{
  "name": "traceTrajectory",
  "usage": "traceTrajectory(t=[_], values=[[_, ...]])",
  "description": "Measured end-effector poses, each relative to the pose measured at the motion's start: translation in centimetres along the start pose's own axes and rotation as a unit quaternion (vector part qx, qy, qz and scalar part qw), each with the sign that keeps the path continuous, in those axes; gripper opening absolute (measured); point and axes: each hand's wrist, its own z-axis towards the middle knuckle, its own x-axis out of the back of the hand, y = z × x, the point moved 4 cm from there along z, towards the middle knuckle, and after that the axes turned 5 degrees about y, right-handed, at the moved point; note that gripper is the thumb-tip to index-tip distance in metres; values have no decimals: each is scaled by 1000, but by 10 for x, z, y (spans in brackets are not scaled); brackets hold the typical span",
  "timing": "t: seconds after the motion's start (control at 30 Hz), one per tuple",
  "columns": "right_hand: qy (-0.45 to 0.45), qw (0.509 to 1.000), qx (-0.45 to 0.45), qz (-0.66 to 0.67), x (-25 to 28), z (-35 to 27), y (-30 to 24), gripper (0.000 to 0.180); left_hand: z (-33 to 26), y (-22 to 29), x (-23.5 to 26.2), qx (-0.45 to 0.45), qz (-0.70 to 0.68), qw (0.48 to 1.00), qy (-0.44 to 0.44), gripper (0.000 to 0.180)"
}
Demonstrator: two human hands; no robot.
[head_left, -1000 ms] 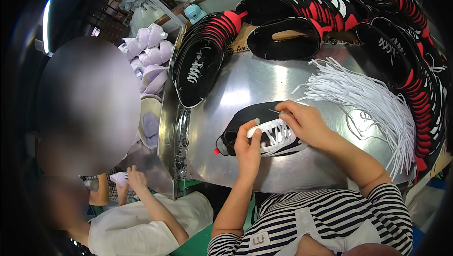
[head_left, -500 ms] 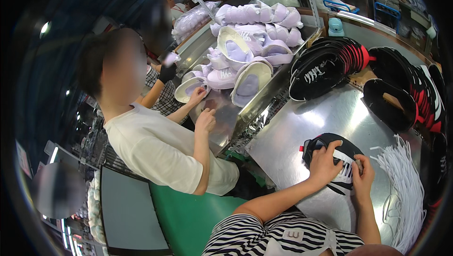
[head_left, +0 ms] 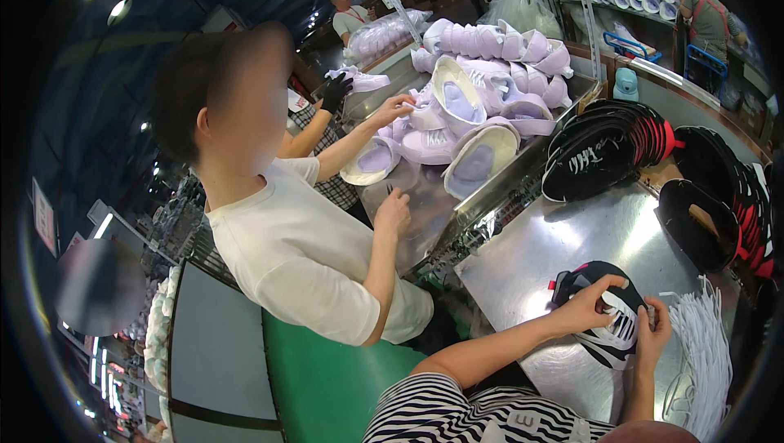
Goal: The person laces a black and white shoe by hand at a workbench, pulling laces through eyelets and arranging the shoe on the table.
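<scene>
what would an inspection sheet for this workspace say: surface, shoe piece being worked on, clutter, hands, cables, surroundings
surface: shiny metal tabletop, reflecting overhead light
job's things: black-and-white shoe upper lying on the tabletop, white lacing across it
clutter: loose white laces heaped to its right; black uppers with red tabs stacked toward the far side
grippers: two bare hands; left hand on the upper, right hand at its right edge; exact finger grips too small to tell
cables: nothing seen
surroundings: co-worker in a white T-shirt to the left, beside piled lilac shoes; green floor
</scene>
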Motion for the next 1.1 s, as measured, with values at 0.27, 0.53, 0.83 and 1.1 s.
traceTrajectory(t=[0.27, 0.53, 0.83, 1.1], values=[[-106, 944, 253, -181, -25, -16, -56, 16, 3, -5, 0, 63, -40, 997, 4, 56], [-122, 945, 233, -193, -26, -13, -57, 20, 1, -22, 12, 91, -50, 995, 4, 45], [-230, 945, 194, -128, -29, -73, -76, 17, 11, 1, -7, 116, -8, 993, 29, 32], [-94, 969, -226, 7, 13, -65, -48, 19, 9, 1, -7, 63, 37, 997, 40, 33]])
